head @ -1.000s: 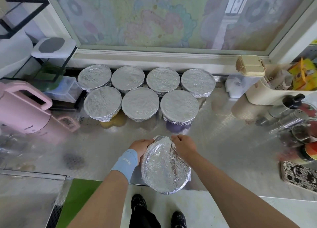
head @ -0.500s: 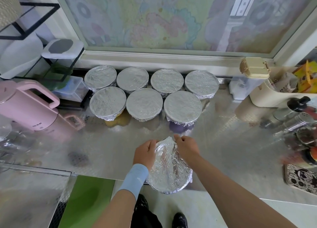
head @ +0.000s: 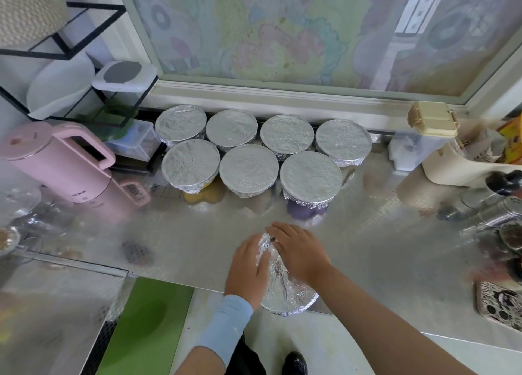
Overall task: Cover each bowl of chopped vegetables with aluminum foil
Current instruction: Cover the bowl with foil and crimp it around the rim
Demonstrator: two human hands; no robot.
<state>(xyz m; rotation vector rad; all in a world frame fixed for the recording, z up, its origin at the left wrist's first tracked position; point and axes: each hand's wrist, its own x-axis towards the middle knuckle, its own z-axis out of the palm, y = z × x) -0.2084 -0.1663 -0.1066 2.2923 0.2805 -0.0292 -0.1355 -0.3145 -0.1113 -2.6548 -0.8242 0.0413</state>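
Left hand: your left hand [head: 248, 270] lies palm down on the left side of the foil [head: 278, 276], with the fingers nearly straight and pressing. It grips nothing.
Right hand: your right hand [head: 300, 253] lies flat on the right side of the foil. Its fingers are spread and reach over the far rim, and nothing is clasped.
Gap: only a narrow crinkled strip of foil shows between your two hands.
Bowl: the bowl [head: 293, 308] sits right under both hands at the near edge of the worktop [head: 197, 233]. It is wrapped over the top and down the wall, so you cannot see what is inside.
Covered bowls: seven covered bowls [head: 248, 174] stand well beyond your fingertips. Four are in the far row and three in the row nearer you, close together, and their foil is smooth and flat.
Sleeve: a pale blue sleeve [head: 223, 329] covers your left wrist.
Kettle: a pink kettle [head: 56, 163] stands far to the left of your left hand.
Tub: a cream tub [head: 452, 168] stands far to the right of your right hand, beyond it.
Phone: a patterned phone [head: 500, 304] lies to the right of your right forearm.
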